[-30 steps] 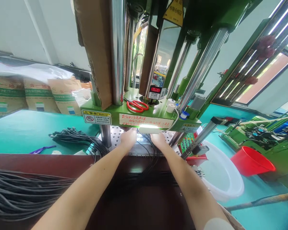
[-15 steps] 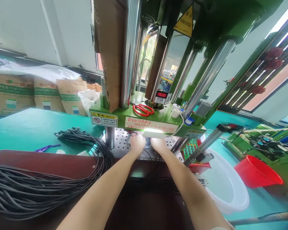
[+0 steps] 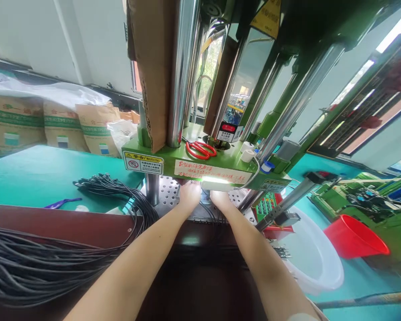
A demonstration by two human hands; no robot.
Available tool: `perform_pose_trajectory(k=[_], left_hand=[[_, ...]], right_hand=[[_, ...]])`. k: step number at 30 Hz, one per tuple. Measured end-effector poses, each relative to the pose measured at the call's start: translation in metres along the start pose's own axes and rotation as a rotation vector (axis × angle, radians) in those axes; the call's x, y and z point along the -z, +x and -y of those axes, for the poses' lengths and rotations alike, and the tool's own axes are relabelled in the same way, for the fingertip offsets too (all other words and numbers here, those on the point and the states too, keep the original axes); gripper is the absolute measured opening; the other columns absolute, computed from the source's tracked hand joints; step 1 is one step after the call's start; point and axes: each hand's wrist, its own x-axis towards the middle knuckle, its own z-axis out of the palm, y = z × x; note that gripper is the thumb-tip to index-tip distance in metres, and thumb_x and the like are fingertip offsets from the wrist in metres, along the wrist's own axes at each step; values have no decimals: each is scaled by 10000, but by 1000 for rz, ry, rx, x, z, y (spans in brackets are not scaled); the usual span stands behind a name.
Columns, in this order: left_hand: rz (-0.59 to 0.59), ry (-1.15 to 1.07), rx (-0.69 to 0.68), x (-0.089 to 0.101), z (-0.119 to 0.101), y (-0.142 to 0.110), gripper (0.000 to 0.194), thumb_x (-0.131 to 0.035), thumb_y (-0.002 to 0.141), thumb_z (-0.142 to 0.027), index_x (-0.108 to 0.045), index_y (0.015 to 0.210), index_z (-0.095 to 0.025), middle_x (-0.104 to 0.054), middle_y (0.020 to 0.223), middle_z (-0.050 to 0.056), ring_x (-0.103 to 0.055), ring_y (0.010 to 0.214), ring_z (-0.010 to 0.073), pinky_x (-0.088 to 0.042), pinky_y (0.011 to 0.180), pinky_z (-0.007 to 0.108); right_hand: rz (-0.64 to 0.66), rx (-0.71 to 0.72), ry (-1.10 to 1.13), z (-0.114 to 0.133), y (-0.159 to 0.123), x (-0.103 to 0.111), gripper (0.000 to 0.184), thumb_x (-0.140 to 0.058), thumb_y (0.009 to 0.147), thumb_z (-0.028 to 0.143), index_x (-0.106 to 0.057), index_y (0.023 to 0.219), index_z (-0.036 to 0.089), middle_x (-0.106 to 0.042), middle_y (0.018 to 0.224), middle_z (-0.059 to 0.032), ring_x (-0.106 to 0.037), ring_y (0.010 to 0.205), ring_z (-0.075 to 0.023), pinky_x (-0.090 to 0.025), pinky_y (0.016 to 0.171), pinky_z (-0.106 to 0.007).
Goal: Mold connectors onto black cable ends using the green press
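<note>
Both my hands reach under the green platen (image 3: 160, 158) of a vertical press machine. My left hand (image 3: 189, 195) and my right hand (image 3: 220, 199) rest close together on the metal mould plate (image 3: 169, 192), among thin black cables (image 3: 210, 213) that run out toward me. The fingers are hidden under the platen and its white light strip (image 3: 216, 181), so their grip cannot be made out. A large bundle of black cables (image 3: 36, 263) lies to my left over the dark brown bench (image 3: 70, 225).
Red scissors (image 3: 200, 150) and small white rolls (image 3: 246, 151) lie on the platen. Chrome columns (image 3: 182, 71) rise above. A white basin (image 3: 316, 256) and a red bucket (image 3: 354, 236) stand at right. Paper sacks (image 3: 53, 127) line the back left beyond a green table (image 3: 30, 174).
My hands have drawn closer together under the platen; the view shifted slightly, and the hands stay at the mould.
</note>
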Motion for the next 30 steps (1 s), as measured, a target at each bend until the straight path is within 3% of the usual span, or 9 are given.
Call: perform_pose_trajectory(k=[5,8,13,22,30], left_hand=[[-61,1,-21,5,-17,-7,320,-350,810,-205,-647,903,-127,-623,906,153,-516,927,294,-369,780,410],[-66,-2,-49,0,-24,-12,309,-379,799,-204,-642,937,-121,-623,934,154,-492,980,305,-358,808,412],[-53,-3,-40,-7,-19,-10,315,-371,780,-130,-638,945,-106,-629,885,154,-502,956,296,-356,799,401],[-36,0,-70,-11,-11,-6,298,-375,795,-155,-635,939,-137,-625,884,140,-482,969,292,-335,819,399],[-35,4,-142,-2,-9,1,339,-310,831,-184,-621,957,-131,-605,979,150,-492,987,293,-339,839,406]], right_hand=[[-14,65,-4,-3,-6,9,300,-359,824,116,-609,983,163,-630,1043,-75,-524,1010,-194,-380,889,-288],[-8,101,-14,0,-13,13,254,-417,813,177,-605,984,160,-610,1083,-95,-516,1023,-218,-386,881,-307],[-11,109,-28,8,-12,10,259,-432,810,190,-587,1015,162,-588,1120,-113,-511,1031,-234,-379,882,-332],[-42,55,-24,18,-4,-5,283,-376,856,234,-588,1026,153,-643,967,-112,-545,961,-221,-368,882,-319],[-71,63,-45,16,-9,8,341,-288,901,237,-609,976,155,-637,994,-113,-537,978,-210,-370,877,-322]])
